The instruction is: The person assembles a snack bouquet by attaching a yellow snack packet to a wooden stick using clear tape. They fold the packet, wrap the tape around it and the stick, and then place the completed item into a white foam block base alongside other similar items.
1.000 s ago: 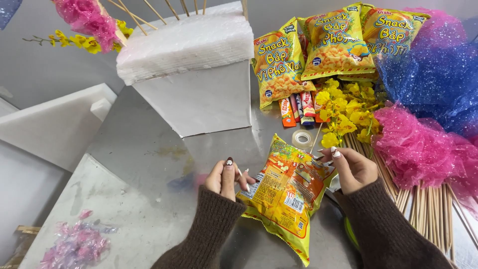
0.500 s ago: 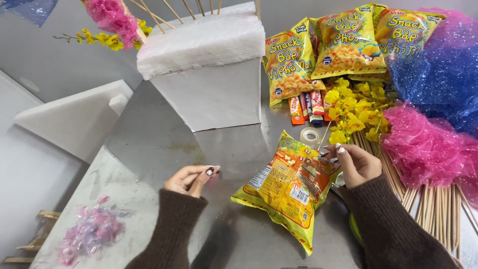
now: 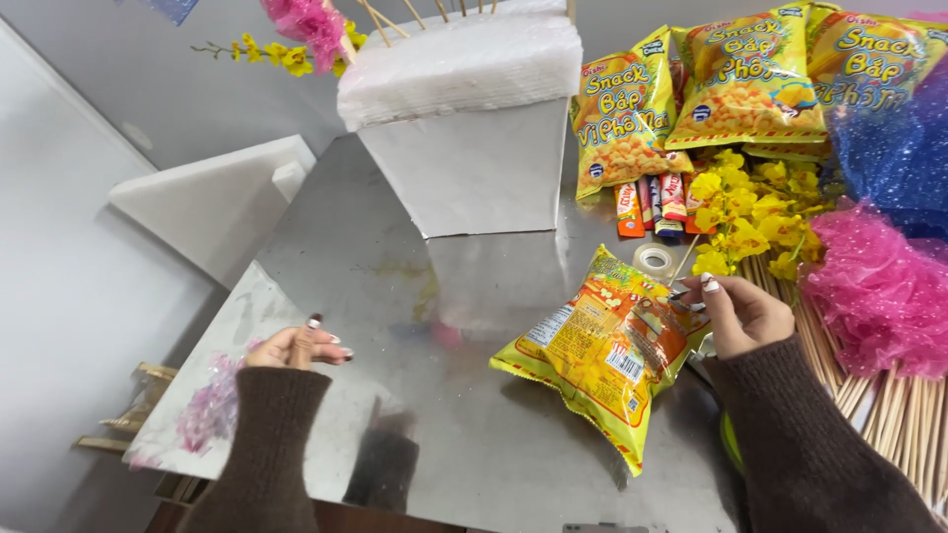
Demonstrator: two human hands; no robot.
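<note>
A yellow snack bag point(image 3: 604, 348) lies back side up on the steel table point(image 3: 395, 286), with clear tape across its upper right part. My right hand point(image 3: 739, 311) rests at the bag's right edge, fingertips pinched on the tape strip there. My left hand point(image 3: 298, 345) hovers over the table's left edge, well away from the bag, fingers curled with nothing visible in them. A roll of clear tape point(image 3: 653, 261) sits just above the bag.
A white foam block point(image 3: 472, 128) with skewers stuck in it stands at the back. More snack bags point(image 3: 691, 99), small candy packs point(image 3: 652, 203), yellow flowers point(image 3: 748, 217), blue mesh point(image 3: 889, 148), pink mesh point(image 3: 874, 291) and wooden skewers point(image 3: 889, 405) crowd the right side. Foam slabs point(image 3: 212, 202) lie left.
My left hand let go of the bag and moved left to the table's edge. My right hand stayed at the bag's right edge.
</note>
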